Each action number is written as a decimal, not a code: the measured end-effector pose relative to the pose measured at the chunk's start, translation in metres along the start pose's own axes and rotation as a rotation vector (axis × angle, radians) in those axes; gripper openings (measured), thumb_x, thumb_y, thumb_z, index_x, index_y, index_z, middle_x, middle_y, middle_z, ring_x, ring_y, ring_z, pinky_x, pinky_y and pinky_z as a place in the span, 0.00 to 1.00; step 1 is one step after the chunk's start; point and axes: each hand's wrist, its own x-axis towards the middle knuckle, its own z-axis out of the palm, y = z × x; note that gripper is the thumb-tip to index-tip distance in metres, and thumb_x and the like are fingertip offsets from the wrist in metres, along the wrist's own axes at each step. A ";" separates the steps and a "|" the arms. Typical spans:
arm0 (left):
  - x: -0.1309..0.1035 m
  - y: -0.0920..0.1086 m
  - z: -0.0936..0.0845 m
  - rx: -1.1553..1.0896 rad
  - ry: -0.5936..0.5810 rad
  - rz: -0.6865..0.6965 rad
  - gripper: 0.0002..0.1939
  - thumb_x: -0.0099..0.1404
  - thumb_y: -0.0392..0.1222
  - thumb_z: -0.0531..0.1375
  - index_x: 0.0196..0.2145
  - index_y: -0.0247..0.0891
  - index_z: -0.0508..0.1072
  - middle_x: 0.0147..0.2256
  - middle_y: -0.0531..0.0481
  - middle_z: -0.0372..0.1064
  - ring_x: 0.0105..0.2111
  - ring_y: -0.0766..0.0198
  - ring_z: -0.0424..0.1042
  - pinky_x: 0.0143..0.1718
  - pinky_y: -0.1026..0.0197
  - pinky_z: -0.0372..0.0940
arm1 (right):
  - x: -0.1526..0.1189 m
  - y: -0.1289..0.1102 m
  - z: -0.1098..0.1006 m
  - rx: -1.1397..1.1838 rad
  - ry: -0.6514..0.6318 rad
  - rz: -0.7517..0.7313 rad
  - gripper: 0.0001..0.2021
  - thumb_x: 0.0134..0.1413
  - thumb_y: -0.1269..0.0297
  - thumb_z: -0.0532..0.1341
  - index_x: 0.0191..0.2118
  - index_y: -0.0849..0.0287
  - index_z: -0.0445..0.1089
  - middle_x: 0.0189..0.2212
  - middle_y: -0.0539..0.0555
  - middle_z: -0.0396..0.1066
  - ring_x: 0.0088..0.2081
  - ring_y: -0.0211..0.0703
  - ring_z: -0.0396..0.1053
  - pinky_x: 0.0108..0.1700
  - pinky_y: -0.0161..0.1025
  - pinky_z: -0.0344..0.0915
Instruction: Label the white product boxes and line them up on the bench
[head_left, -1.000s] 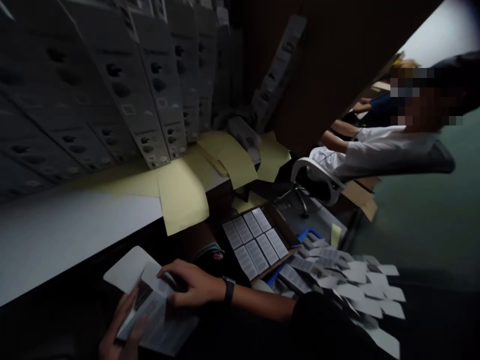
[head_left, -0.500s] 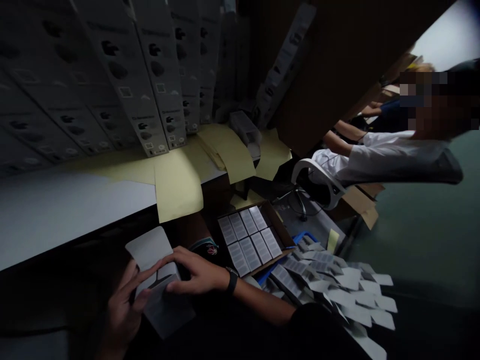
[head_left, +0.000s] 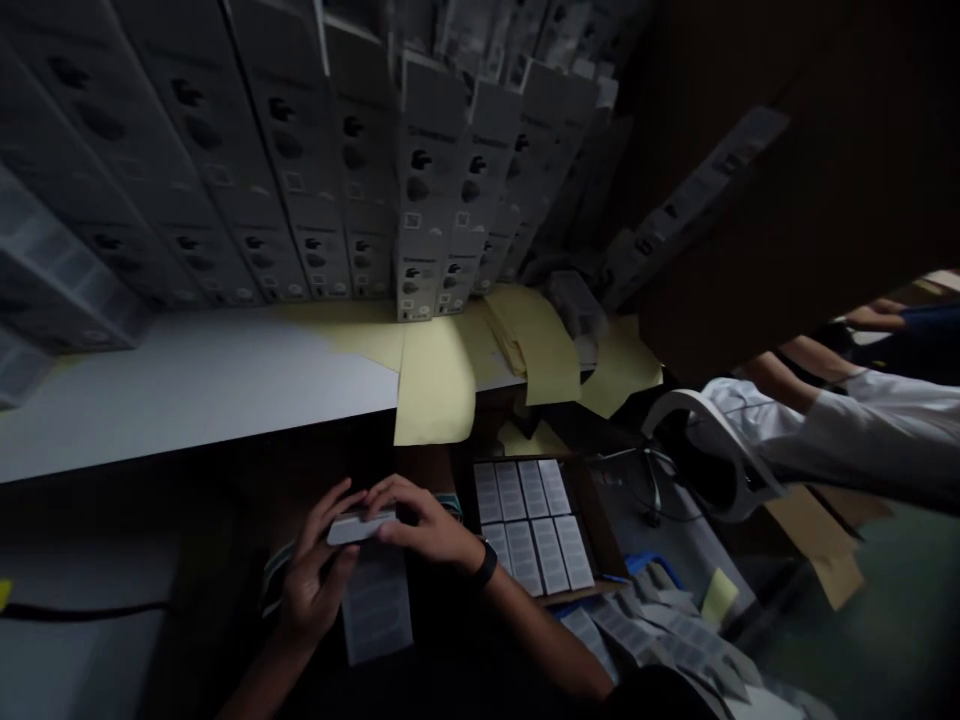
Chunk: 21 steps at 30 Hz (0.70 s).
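A small white carton (head_left: 377,605) with printed rows on its side stands tilted over my lap. Its top flap (head_left: 352,527) lies folded down between my hands. My left hand (head_left: 319,570) grips the carton's left side near the top, thumb in front and fingers behind. From the right, my right hand (head_left: 420,525) pinches the flap's other end, fingertips on top and thumb at the front edge. A dark band circles my right wrist. The carton's back and far side are hidden.
An open cardboard box (head_left: 611,530) of closed white cartons sits right of my hands. Unfolded cartons (head_left: 667,640) pile beside it. Tall printed boxes (head_left: 420,200) line the white table (head_left: 225,390), with yellow sheets (head_left: 435,390) over its edge. A seated person (head_left: 862,420) is at right.
The carton's flap stood up earlier and is now down across the top, with both hands on it. My view has swung left, so the surroundings appear shifted right.
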 end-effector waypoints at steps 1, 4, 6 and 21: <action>-0.002 0.000 0.000 -0.065 0.036 0.011 0.12 0.65 0.53 0.62 0.41 0.45 0.71 0.58 0.47 0.66 0.56 0.54 0.71 0.58 0.51 0.70 | 0.001 0.001 0.001 -0.031 0.005 0.002 0.19 0.58 0.46 0.63 0.41 0.60 0.73 0.43 0.57 0.70 0.48 0.43 0.68 0.56 0.45 0.63; 0.000 0.004 -0.001 -0.304 0.154 -0.040 0.19 0.62 0.58 0.64 0.43 0.47 0.63 0.50 0.49 0.71 0.50 0.54 0.75 0.50 0.52 0.74 | 0.004 0.005 0.003 -0.081 0.020 -0.033 0.16 0.60 0.51 0.63 0.43 0.60 0.74 0.45 0.58 0.72 0.48 0.44 0.70 0.53 0.45 0.66; 0.006 0.010 -0.005 -0.264 0.131 -0.111 0.17 0.64 0.54 0.63 0.45 0.45 0.65 0.46 0.48 0.72 0.49 0.56 0.76 0.50 0.53 0.73 | 0.007 0.005 0.004 -0.101 0.047 -0.050 0.15 0.60 0.54 0.63 0.46 0.59 0.74 0.45 0.59 0.74 0.48 0.45 0.72 0.53 0.45 0.67; 0.009 0.008 -0.036 0.025 -0.157 0.060 0.08 0.64 0.44 0.65 0.41 0.42 0.72 0.51 0.45 0.71 0.56 0.54 0.71 0.56 0.48 0.70 | 0.007 -0.006 0.004 -0.276 -0.094 0.058 0.14 0.66 0.60 0.58 0.54 0.50 0.75 0.55 0.56 0.71 0.59 0.47 0.65 0.61 0.51 0.62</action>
